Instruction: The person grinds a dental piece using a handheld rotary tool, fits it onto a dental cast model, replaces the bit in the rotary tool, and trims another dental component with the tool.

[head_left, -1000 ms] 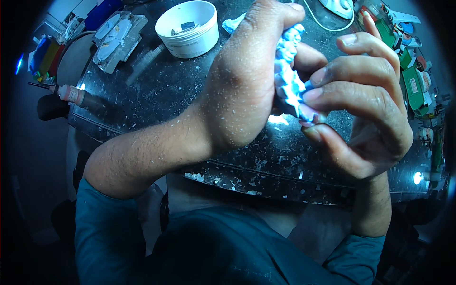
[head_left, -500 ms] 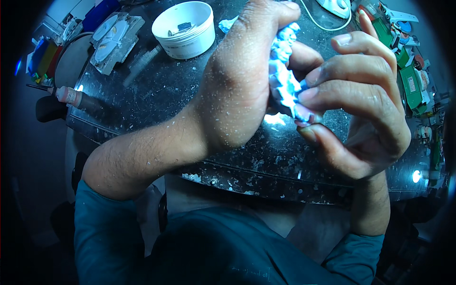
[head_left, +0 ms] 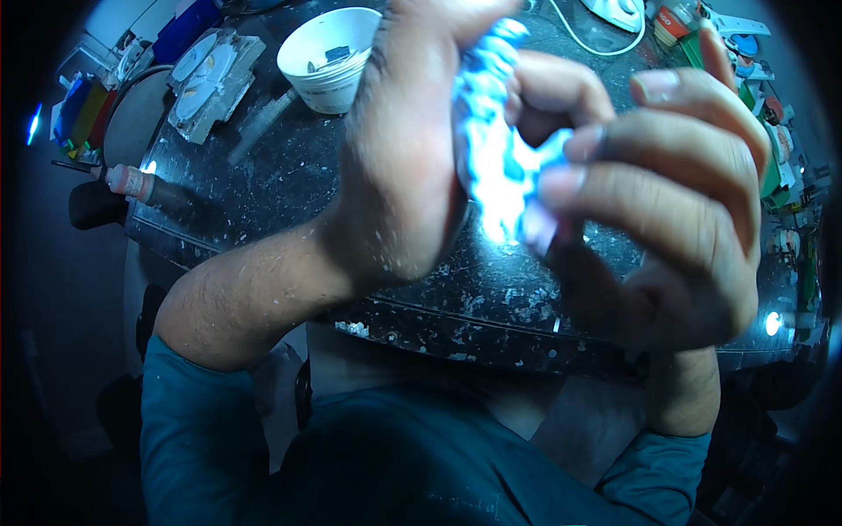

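A lumpy white cast that looks like a dental model, glaring bright blue-white and blurred, stands roughly upright in the middle of the view between both hands. My left hand wraps it from the left, thumb along the top, with the other fingers partly hidden behind it. On the right, my right hand has bent fingertips on the cast's right side and lower end, where a small pinkish patch shows; its little finger is raised. Motion smears both hands, and exactly where the right fingertips touch is hard to make out.
The dark, speckled worktable holds a white tub with dark pieces, a grey board with white discs and a pinkish bottle. A white corded device sits at the back, green trays and assorted items along the right.
Both hands and the cast have shifted left over the last second, now blurred by motion. My right thumb and lower fingers have dropped slightly, and the cast glares more brightly.
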`<state>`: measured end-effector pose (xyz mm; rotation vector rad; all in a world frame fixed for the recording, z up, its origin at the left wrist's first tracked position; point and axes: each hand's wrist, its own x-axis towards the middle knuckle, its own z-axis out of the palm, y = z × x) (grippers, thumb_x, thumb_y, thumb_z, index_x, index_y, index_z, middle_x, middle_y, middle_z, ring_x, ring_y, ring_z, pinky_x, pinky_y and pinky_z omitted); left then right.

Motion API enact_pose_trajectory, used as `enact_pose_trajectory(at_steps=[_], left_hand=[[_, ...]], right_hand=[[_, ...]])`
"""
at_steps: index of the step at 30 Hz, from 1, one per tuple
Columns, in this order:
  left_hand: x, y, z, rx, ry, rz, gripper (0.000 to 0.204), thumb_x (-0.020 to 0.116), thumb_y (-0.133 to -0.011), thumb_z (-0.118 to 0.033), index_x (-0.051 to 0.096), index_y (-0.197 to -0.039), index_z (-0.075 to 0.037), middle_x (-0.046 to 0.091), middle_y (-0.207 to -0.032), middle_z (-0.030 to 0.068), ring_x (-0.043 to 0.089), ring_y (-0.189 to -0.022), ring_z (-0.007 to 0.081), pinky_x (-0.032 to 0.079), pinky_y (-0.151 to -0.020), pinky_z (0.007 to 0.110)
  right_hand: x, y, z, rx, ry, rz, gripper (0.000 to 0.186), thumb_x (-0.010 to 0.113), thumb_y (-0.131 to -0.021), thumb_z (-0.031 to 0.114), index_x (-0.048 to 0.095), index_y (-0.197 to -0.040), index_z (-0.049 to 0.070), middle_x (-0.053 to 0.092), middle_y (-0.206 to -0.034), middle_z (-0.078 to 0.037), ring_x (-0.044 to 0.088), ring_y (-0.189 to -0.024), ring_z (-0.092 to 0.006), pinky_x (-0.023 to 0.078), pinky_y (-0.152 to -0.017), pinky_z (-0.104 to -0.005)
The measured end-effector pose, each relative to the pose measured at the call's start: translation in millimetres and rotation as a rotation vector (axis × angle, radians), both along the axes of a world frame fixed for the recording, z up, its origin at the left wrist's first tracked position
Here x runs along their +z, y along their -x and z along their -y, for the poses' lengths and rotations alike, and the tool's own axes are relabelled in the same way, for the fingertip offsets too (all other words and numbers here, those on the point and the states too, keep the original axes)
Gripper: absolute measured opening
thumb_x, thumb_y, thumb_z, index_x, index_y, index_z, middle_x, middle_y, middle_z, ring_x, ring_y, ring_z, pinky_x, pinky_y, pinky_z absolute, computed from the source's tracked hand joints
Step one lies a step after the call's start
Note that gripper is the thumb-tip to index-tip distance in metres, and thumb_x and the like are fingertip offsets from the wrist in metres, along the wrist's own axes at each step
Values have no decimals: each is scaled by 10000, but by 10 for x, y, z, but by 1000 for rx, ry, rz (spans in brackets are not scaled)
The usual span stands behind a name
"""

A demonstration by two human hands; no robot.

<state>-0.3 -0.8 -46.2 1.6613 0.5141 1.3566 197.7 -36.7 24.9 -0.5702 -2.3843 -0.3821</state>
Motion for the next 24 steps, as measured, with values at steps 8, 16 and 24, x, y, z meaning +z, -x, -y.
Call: enact_pose_trajectory(at_steps=[8, 16, 24], left_hand=[[288, -57, 76, -499, 653, 271, 630, 295, -1013, -552, 550, -1193, -5, 545, -777, 27, 467, -624, 102, 380, -538, 230], [137, -127, 89, -566, 846, 588, 706, 157, -1013, -609, 542, -1136, -31, 524, -862, 55, 381, -611, 91, 331, -489, 202], [193, -131, 40, -645, 767, 573, 792, 132, -1014, -626, 495, -1305, 15, 595, -1018, 116, 485, -681, 92, 425, -530, 197]], right_hand=[[-422, -204, -640, 526, 300, -470, 282, 698, -825, -43, 618, -1095, -54, 689, -1038, -178, 672, -1031, -313, 437, -1039, -536], [-445, -179, -513, 330, 477, -619, 265, 667, -875, -31, 651, -1137, -64, 651, -1153, -189, 651, -1076, -250, 518, -965, -371], [-429, -222, -561, 324, 436, -642, 243, 667, -872, -36, 676, -1114, -46, 664, -1135, -168, 649, -1049, -211, 519, -939, -323]])
